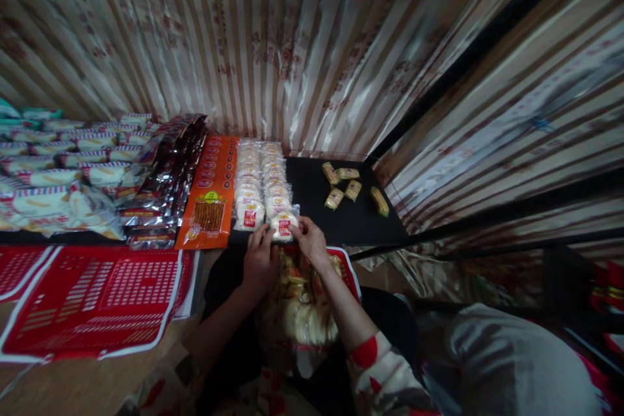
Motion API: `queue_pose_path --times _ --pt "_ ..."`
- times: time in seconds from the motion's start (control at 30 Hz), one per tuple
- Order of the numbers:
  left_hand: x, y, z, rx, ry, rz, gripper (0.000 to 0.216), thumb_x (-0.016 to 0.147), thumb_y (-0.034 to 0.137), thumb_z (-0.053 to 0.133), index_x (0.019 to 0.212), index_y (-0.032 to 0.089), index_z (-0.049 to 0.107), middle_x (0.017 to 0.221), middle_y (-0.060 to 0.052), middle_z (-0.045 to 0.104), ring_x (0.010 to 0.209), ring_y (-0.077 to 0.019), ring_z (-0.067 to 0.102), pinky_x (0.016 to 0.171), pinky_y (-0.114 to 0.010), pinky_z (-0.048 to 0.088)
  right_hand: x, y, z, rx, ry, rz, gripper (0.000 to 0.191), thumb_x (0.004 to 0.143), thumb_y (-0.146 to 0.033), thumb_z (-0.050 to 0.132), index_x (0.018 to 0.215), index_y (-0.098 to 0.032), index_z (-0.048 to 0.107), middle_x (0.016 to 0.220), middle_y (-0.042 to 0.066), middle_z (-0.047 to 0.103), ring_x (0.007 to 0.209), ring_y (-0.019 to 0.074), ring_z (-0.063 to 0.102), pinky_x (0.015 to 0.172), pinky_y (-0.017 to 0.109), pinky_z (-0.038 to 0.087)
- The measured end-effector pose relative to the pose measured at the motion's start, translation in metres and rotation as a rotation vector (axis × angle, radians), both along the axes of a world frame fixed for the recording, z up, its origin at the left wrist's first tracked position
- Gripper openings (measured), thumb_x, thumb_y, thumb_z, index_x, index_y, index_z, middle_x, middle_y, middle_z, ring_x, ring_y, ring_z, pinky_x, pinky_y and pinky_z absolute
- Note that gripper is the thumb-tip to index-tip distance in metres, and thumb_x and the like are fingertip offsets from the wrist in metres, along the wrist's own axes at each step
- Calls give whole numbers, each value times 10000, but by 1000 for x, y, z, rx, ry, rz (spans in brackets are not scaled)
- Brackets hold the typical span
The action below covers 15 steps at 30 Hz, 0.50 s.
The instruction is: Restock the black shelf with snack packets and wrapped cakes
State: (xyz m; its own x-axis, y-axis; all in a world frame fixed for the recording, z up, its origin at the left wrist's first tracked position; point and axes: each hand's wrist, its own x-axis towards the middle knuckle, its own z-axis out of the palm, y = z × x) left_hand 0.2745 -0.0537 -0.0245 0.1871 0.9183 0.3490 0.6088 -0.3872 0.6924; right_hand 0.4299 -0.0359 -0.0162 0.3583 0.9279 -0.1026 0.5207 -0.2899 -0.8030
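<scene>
A black shelf (312, 208) stands against a shiny striped curtain (292, 45) that fills the view from 9 o'clock round to 3 o'clock.

Nearest, at 6 o'clock, a red basket (351, 273) sits below the shelf edge, piled with pale snack bags (302, 322). Flattened red cartons (97, 292) lie at 8 o'clock.

Just above the basket, both hands meet at the shelf's front edge on the front packet (284, 226), a white packet with a red label, the nearest one of the right-hand row. The right hand (309, 244) comes in from 5 o'clock, and its fingers are drawn narrow and pinch the packet's right edge. The left hand (258, 260) comes from 7 o'clock, its fingers bent close together against the packet's left edge. Whether they grip it cannot be told.

Beyond, two rows of white packets (258, 172) run toward 12 o'clock, touching side by side. An orange pack (210, 198) lies just beside them at 10 o'clock, then dark glossy packs (166, 175), then white striped bags (58, 169) at 9 o'clock. Five small yellowish packets (348, 188) lie scattered on the bare shelf at 2 o'clock, well apart from the hands.
</scene>
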Motion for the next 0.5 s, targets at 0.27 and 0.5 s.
queue_pose_path --times 0.27,0.5 --pt "-3 2 -9 83 241 -12 404 801 80 435 1197 126 506 1281 -156 480 1175 -281 443 958 -434 447 -12 7 4 -44 -290 -25 271 815 -375 522 984 -192 628 750 11 643 662 144 569 604 227 383" --pt "-1 0 -8 52 272 9 410 812 101 443 1220 118 476 1256 -166 489 1152 -282 463 944 -450 449 -17 17 1 -36 -367 -20 313 853 -370 466 1074 -189 597 913 64 664 831 185 598 714 261 417"
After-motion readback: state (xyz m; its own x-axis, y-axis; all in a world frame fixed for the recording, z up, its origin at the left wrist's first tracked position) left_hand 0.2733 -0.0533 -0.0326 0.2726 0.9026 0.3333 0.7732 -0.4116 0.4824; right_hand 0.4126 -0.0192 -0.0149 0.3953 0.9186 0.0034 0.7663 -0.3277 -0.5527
